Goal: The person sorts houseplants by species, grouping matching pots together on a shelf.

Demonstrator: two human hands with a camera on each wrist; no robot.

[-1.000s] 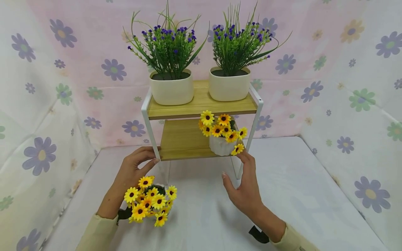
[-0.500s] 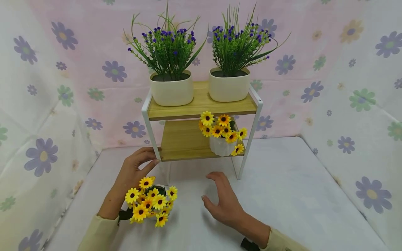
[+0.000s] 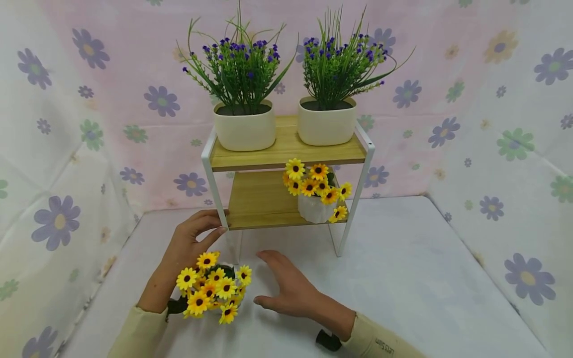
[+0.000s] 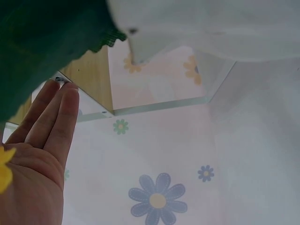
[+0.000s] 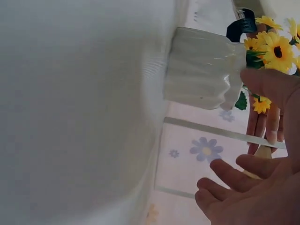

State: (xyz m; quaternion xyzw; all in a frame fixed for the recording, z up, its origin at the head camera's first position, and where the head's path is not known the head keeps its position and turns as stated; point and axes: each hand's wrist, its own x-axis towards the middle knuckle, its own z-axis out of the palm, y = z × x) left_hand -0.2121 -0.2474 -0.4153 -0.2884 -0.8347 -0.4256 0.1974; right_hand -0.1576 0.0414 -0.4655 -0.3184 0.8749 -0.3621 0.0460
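A white fluted pot of yellow artificial sunflowers point(image 3: 212, 288) stands on the table, before the two-tier wooden shelf point(image 3: 259, 199). My left hand point(image 3: 190, 238) reaches past it to the shelf's left white leg, pinching it with fingertips behind and thumb in front. My right hand point(image 3: 293, 288) is just right of the pot, thumb and fingers spread apart. Seen from the right wrist, the pot point(image 5: 204, 70) has a gap between the thumb and fingers facing it. A second sunflower pot point(image 3: 315, 206) sits on the lower tier's right end.
Two cream planters, the left one point(image 3: 245, 129) and the right one point(image 3: 327, 124), stand on the top tier with tall grass and purple flowers. Flower-print cloth point(image 3: 470, 149) surrounds the white tabletop point(image 3: 425, 278).
My right hand has left the shelf's right side and moved left across the table toward the nearer sunflower pot. The left hand stays at the shelf leg.
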